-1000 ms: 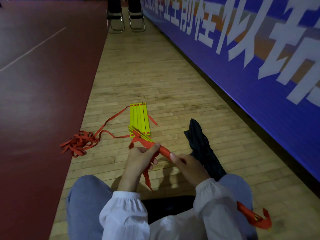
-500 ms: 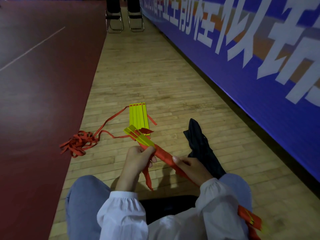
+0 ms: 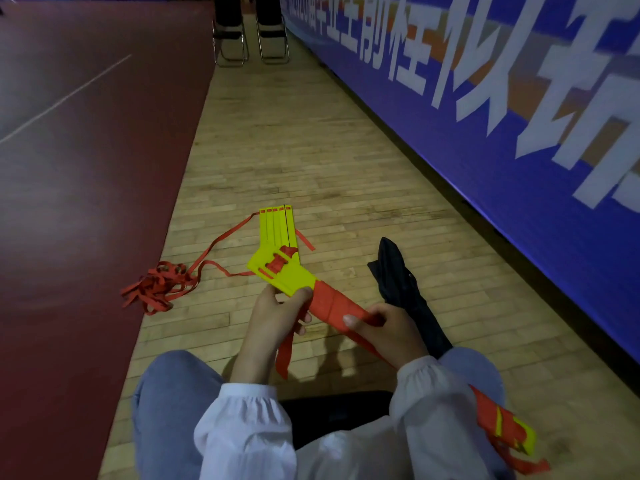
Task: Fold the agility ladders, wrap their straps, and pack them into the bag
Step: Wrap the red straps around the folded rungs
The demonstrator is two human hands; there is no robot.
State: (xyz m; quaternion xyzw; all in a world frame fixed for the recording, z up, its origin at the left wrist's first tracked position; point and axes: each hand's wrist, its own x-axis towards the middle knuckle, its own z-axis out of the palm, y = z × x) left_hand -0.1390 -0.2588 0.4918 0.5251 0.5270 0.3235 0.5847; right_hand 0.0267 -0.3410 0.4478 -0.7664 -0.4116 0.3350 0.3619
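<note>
The bag (image 3: 405,296) lay on the floor (image 3: 311,150), right of the ladder (image 3: 294,275). The left hand (image 3: 277,313) gripped its rungs and the right hand (image 3: 391,327) clamped the strap (image 3: 332,303). This looked like mid-wrap, and the next move probably called for another taut turn.

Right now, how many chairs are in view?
2. The left chair stands far ahead, beside the red court; the right chair next to it, by the blue banner. Their tops are cut off.
</note>
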